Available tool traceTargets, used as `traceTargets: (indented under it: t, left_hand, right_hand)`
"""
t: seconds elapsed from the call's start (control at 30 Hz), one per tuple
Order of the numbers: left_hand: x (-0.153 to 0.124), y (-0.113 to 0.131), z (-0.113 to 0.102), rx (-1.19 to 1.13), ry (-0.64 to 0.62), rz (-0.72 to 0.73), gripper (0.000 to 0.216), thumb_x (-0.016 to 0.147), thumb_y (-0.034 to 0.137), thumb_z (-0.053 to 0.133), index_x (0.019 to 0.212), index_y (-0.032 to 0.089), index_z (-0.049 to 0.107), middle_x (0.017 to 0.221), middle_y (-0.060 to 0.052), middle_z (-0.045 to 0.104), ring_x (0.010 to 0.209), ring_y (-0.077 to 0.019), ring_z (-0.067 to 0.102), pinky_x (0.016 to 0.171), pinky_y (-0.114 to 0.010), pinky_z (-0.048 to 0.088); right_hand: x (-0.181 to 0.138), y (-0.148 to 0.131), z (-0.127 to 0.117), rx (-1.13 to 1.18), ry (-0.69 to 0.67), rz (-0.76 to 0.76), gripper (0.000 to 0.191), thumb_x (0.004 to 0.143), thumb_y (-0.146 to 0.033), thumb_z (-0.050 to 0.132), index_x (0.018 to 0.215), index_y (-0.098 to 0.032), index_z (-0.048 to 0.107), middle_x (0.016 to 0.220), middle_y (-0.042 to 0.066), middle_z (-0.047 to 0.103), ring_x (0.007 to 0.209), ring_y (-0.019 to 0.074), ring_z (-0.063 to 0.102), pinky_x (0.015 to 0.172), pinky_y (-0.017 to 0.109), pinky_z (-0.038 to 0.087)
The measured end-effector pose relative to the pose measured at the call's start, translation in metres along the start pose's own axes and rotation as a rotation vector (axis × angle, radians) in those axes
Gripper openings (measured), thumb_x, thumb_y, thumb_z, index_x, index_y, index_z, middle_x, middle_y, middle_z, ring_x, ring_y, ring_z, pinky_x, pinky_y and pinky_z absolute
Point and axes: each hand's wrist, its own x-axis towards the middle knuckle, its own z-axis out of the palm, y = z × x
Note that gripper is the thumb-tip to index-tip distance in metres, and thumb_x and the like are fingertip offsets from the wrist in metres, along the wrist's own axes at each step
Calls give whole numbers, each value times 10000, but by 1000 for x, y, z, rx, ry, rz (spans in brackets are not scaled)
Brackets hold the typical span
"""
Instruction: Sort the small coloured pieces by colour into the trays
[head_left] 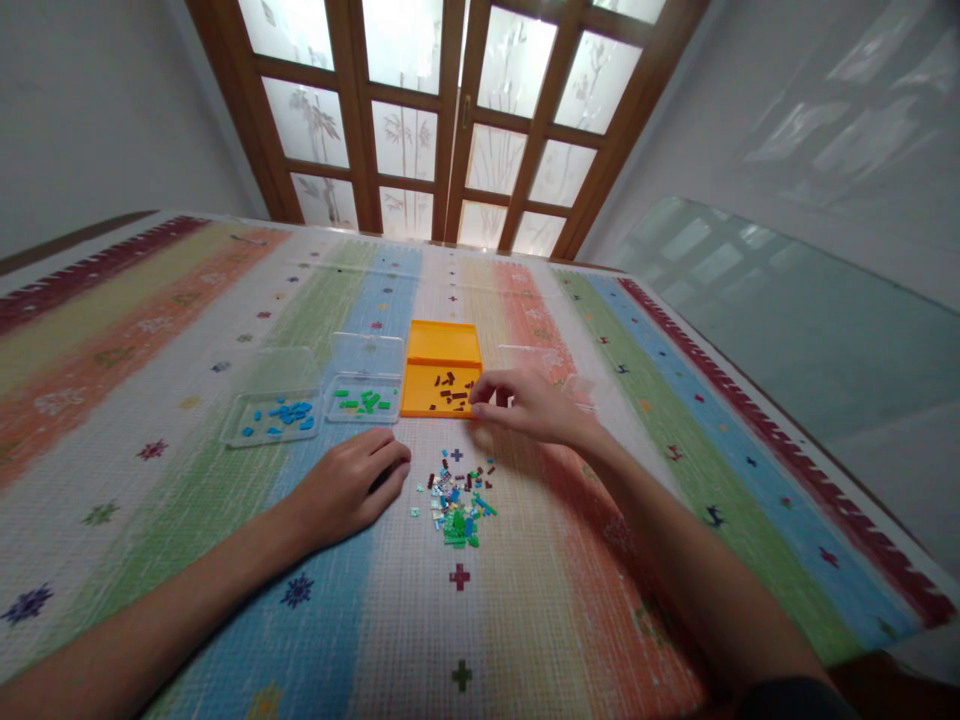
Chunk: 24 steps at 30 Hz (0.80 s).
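My right hand point(517, 403) reaches over the right edge of the open orange box point(442, 343). Its thumb and fingers are pinched at the box's front right corner; whatever sits between them is too small to make out. Brown building bricks point(448, 380) lie scattered in the box's lower half. My left hand point(360, 474) rests on the cloth with its fingers curled in and thumb close to them, no object showing in it. Just right of it is a loose pile of small building bricks point(457, 500), green, blue, brown and pale.
Left of the orange box stand a clear box point(363, 415) with green bricks and another clear box point(234, 432) with blue bricks, lids raised. A further clear container point(581, 392) is partly hidden behind my right hand. A striped cloth point(517, 620) covers the table.
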Motion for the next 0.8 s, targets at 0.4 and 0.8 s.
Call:
traceTargets:
  t: [0.4, 0.8]
  left_hand:
    - [0, -1, 1, -3, -1, 2, 214, 1019, 209, 428, 946, 147, 620, 871, -67, 604, 793, -193, 586, 725, -324, 491]
    - [0, -1, 0, -2, -6, -9, 230, 1020, 223, 420, 941, 154, 624, 873, -66, 614, 796, -188, 589, 731, -320, 497]
  right_hand:
    - [5, 12, 20, 181, 165, 96, 260, 916, -266, 583, 1128, -166, 695, 1161, 105, 719, 709, 138, 643, 629, 293, 504]
    - [-3, -1, 0, -25, 192, 9, 216, 866, -191, 579, 1051, -157, 685, 1018, 64, 704, 671, 115, 600, 660, 280, 460]
